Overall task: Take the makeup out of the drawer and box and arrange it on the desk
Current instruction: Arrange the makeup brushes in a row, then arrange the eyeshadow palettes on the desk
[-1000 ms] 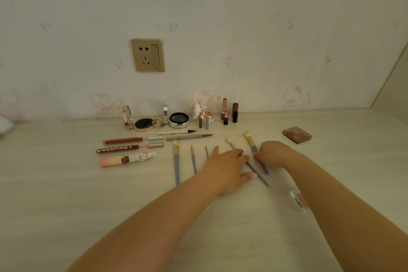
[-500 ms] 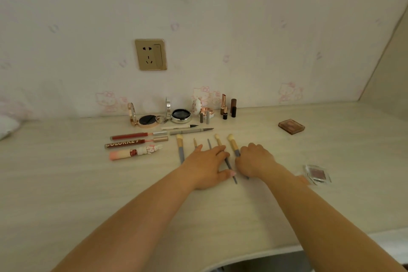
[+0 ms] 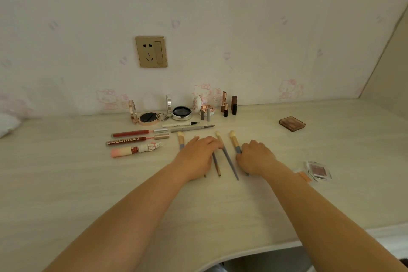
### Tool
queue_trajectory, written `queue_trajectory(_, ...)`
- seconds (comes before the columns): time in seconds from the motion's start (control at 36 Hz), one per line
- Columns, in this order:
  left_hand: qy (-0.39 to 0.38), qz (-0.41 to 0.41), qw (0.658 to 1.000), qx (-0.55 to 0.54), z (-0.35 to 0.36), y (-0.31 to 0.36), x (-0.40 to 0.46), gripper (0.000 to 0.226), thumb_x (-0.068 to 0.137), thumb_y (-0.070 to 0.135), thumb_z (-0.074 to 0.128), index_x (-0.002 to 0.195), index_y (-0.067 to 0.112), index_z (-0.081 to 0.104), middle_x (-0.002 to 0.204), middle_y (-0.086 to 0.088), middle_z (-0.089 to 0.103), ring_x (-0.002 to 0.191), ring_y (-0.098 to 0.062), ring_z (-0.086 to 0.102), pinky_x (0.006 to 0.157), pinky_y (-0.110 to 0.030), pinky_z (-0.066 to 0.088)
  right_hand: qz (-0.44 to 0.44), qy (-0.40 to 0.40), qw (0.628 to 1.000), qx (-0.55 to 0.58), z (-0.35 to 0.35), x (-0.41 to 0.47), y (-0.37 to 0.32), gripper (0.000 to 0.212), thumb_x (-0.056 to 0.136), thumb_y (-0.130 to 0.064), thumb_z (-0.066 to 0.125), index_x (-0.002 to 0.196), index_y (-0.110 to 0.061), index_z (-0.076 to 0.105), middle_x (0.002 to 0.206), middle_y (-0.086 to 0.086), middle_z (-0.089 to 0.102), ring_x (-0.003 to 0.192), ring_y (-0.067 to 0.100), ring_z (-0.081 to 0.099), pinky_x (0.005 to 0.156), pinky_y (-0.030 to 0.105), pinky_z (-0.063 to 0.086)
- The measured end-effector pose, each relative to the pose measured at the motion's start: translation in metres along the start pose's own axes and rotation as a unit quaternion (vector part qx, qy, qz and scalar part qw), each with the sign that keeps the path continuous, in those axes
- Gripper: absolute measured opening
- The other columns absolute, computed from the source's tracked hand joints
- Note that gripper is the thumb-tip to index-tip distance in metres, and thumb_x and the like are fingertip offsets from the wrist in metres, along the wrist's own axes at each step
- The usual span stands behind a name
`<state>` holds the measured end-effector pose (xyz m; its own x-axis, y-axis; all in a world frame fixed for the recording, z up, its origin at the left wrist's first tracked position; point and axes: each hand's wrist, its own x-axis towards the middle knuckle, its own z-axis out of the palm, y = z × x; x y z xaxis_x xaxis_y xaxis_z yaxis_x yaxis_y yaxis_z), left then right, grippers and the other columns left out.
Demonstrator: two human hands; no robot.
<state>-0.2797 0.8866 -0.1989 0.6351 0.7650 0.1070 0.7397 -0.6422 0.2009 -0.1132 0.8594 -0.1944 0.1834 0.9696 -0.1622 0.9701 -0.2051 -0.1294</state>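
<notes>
Brushes with grey handles and cream bristle heads (image 3: 227,154) lie fanned in the middle of the frame on the pale wood-grain desk (image 3: 66,183), and we are squaring them into a row. Our left hand (image 3: 196,157) lies flat, fingers straight and pressed over the inner handles, among them a thin wooden-handled brush (image 3: 216,166) showing beneath it, while the leftmost short brush (image 3: 181,139) pokes out just beyond our fingers. Our right hand (image 3: 254,158) has its fingers curled round the grey handle of the rightmost cream-headed brush (image 3: 234,141), pinching it near the ferrule. We judge the step to be the lining-up of brushes, late in the arranging; the next move calls for swinging the held brush parallel to its neighbours and evening the gaps without nudging the others. Just left of the brushes lie three lip-gloss tubes, red, brown and pink (image 3: 136,142), and above them two slim liner pens (image 3: 189,127). Further up, against the wall, stand two open round compacts (image 3: 165,115) and a small group of brown and gold lipsticks (image 3: 228,106). At the right, well apart, a flat brown eyeshadow palette (image 3: 291,123) and, near our right forearm, a clear square blush pan (image 3: 318,171) likely still want placing. A gold wall socket (image 3: 151,51) sits upper left of centre.
</notes>
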Motion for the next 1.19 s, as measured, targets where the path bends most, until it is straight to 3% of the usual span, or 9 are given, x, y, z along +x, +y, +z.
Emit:
queue_trajectory(0.14,0.03,0.027,0.999,0.018,0.002,0.005,0.001,0.048,0.091,0.003,0.043,0.134,0.024,0.047,0.139,0.005,0.046,0.124,-0.015,0.041,0.111,-0.031,0.022,-0.009,0.012,1.0,-0.002,0.003,-0.001,0.001,0.038,0.099,-0.033,0.031,0.124,-0.008,0.046,0.125,0.012,0.044,0.115,0.028,0.043,0.09,0.035,0.039)
queue_trajectory(0.22,0.064,0.037,0.997,0.015,0.003,0.016,0.001,0.04,0.093,0.009,0.043,0.129,0.023,0.051,0.133,0.004,0.052,0.122,-0.016,0.044,0.108,-0.032,0.025,-0.014,0.051,0.998,0.028,0.001,-0.008,0.003,0.04,0.1,-0.039,0.03,0.117,-0.008,0.049,0.118,0.012,0.05,0.108,0.027,0.047,0.082,0.033,0.039)
queue_trajectory(0.36,0.132,0.075,0.988,-0.014,0.003,0.059,0.002,0.032,0.092,0.016,0.048,0.122,0.02,0.06,0.124,0.003,0.059,0.111,-0.018,0.052,0.09,-0.031,0.038,-0.027,0.298,0.949,0.099,0.0,-0.034,0.033,0.028,0.099,-0.028,0.037,0.101,-0.006,0.054,0.097,0.009,0.056,0.089,0.024,0.049,0.067,0.029,0.033)
queue_trajectory(0.44,0.119,0.078,0.989,-0.027,0.009,0.092,0.006,0.031,0.093,0.028,0.05,0.121,0.021,0.06,0.121,0.002,0.06,0.112,-0.02,0.051,0.088,-0.034,0.041,-0.011,0.37,0.91,0.186,0.008,-0.052,0.064,0.017,0.094,-0.019,0.047,0.087,-0.006,0.055,0.084,0.006,0.055,0.079,0.02,0.044,0.064,0.03,0.031)
queue_trajectory(0.64,0.007,0.009,1.0,-0.014,0.046,0.148,0.02,0.07,0.082,0.063,0.052,0.136,0.019,0.044,0.132,-0.003,0.047,0.121,-0.023,0.042,0.095,-0.04,0.039,0.061,0.347,0.901,0.253,0.026,-0.08,0.113,0.014,0.093,-0.017,0.049,0.088,-0.009,0.058,0.085,0.0,0.055,0.087,0.022,0.049,0.07,0.03,0.035)
queue_trajectory(0.83,0.02,-0.041,0.997,-0.058,0.05,0.164,0.027,0.044,0.089,0.044,0.049,0.123,0.018,0.056,0.12,-0.006,0.049,0.113,-0.026,0.046,0.091,-0.038,0.038,0.076,0.31,0.931,0.177,0.03,-0.081,0.113,0.021,0.096,-0.02,0.042,0.097,-0.009,0.061,0.098,0.007,0.061,0.096,0.024,0.047,0.075,0.032,0.037)
queue_trajectory(0.97,0.028,-0.05,0.993,-0.101,0.046,0.159,0.02,0.044,0.084,0.043,0.057,0.121,0.018,0.058,0.117,-0.005,0.051,0.109,-0.024,0.05,0.09,-0.036,0.042,0.065,0.29,0.945,0.137,0.029,-0.081,0.107,0.025,0.096,-0.022,0.041,0.1,-0.012,0.064,0.101,0.006,0.06,0.099,0.022,0.047,0.077,0.029,0.036)
queue_trajectory(1.11,0.097,-0.053,0.983,-0.149,0.03,0.136,-0.007,0.048,0.08,0.047,0.061,0.119,0.021,0.059,0.111,0.002,0.055,0.101,-0.016,0.055,0.082,-0.031,0.045,0.006,0.324,0.908,0.266,0.024,-0.085,0.078,0.016,0.092,-0.017,0.053,0.092,-0.013,0.068,0.095,0.0,0.053,0.096,0.021,0.05,0.078,0.03,0.04)
queue_trajectory(1.19,0.144,-0.107,0.95,-0.254,0.012,0.114,-0.031,0.045,0.077,0.051,0.066,0.11,0.023,0.064,0.1,0.006,0.062,0.09,-0.009,0.06,0.079,-0.031,0.051,-0.058,0.306,0.871,0.379,0.013,-0.09,0.044,0.018,0.094,-0.013,0.051,0.088,-0.016,0.068,0.093,-0.002,0.051,0.086,0.01,0.054,0.073,0.013,0.04)
